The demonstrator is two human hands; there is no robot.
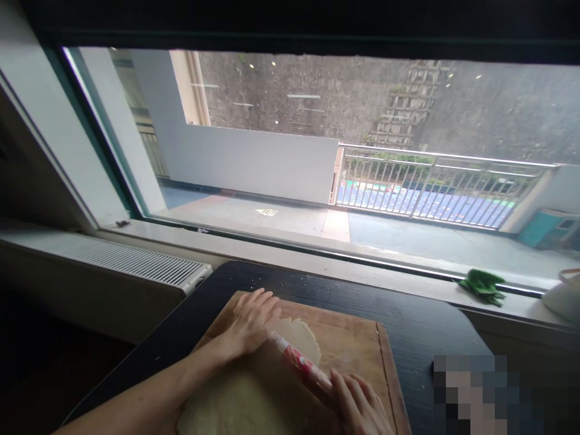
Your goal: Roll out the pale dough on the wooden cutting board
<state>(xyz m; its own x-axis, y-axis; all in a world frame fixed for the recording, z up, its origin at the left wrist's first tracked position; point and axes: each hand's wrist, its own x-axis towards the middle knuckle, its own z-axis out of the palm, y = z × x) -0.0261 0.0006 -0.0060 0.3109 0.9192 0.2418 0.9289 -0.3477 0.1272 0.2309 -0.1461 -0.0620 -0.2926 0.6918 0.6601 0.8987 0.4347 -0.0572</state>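
Note:
A thin, pale sheet of dough (240,399) lies spread over a wooden board (357,344), its ragged far edge showing past the fingers. Slanting across the dough is a rolling pin (304,364) with a red-and-white printed wrap. My left hand (254,319) reaches over its far left end, fingers stretched out and slightly blurred; whether the palm presses on the pin is hidden. At the near right end, my right hand (362,403) has its fingers bent over the pin. The lower part of that hand is cut off by the frame.
The board rests on a black table (421,338) dotted with white specks. A window ledge (362,276) runs behind it, bearing a crumpled green thing (484,285) and a pale rounded container (564,296). To the left stands a white radiator (136,266). A pixelated patch covers the lower right.

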